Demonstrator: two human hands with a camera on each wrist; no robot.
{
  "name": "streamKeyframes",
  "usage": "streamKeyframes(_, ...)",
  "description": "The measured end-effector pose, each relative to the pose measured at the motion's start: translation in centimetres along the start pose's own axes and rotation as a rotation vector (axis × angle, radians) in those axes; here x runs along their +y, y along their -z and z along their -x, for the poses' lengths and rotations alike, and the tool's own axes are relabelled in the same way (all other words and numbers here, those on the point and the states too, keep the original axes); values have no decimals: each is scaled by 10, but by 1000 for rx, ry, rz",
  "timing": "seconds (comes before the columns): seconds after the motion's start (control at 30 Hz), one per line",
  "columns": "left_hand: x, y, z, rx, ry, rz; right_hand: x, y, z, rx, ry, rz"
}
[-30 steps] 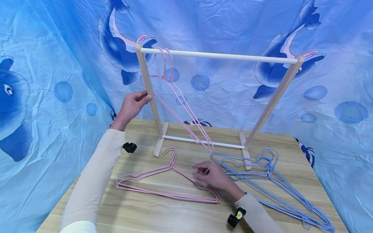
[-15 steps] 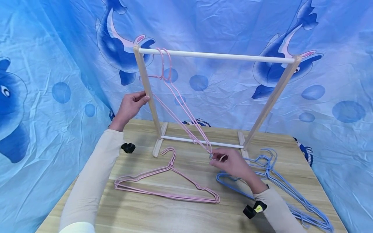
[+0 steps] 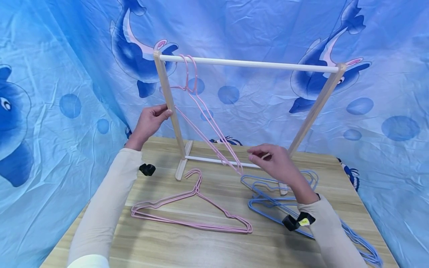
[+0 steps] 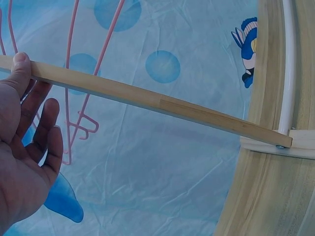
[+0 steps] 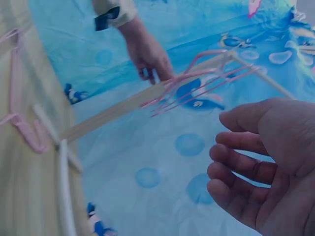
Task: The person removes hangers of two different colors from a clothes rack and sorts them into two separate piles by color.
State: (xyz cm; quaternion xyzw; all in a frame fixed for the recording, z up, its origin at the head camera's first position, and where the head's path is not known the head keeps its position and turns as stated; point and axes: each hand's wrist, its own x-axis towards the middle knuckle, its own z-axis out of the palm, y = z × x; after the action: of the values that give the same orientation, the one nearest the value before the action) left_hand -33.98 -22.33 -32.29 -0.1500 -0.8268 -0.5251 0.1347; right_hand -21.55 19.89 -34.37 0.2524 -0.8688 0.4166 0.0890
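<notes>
My left hand point(image 3: 150, 121) grips the left wooden post point(image 3: 168, 93) of a small garment rack, thumb on the near face. The left wrist view shows the thumb over the post point(image 4: 147, 101) and the other fingers loosely bent below. Two pink clothes hangers point(image 3: 196, 74) hang by their hooks near the left end of the white top rail point(image 3: 248, 64), slanting down to the right. Just right of their lower corners, my right hand point(image 3: 276, 163) hovers with relaxed, slightly bent fingers. Nothing is between those fingers in the right wrist view point(image 5: 266, 162).
More pink hangers point(image 3: 196, 190) lie stacked on the wooden table point(image 3: 187, 253) in front of the rack. Several blue hangers point(image 3: 362, 242) lie at the right, partly hidden by my right forearm. A blue dolphin-print curtain point(image 3: 254, 111) surrounds the table.
My right hand moved right and up to the lower corner of the hanging pink hangers, touched it, then drew away upward. My left hand has stayed on the post.
</notes>
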Motion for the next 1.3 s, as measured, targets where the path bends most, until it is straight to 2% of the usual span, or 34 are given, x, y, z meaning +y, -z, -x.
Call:
streamKeyframes(0.13,-2,0,-1,3,6,-5,-14,3,-16,50,7,-5)
streamKeyframes(0.3,-2,0,-2,0,4,6,-29,1,-36,41,-18,-47)
streamKeyframes(0.7,1,0,0,-3,-3,12,-55,-20,-77,1,-71,-302)
streamKeyframes(0.93,-1,-1,-1,1,-10,21,-55,-35,-90,-41,-80,-404)
streamKeyframes(1.3,-2,-1,0,7,-9,12,-54,-42,-95,-36,-83,-457)
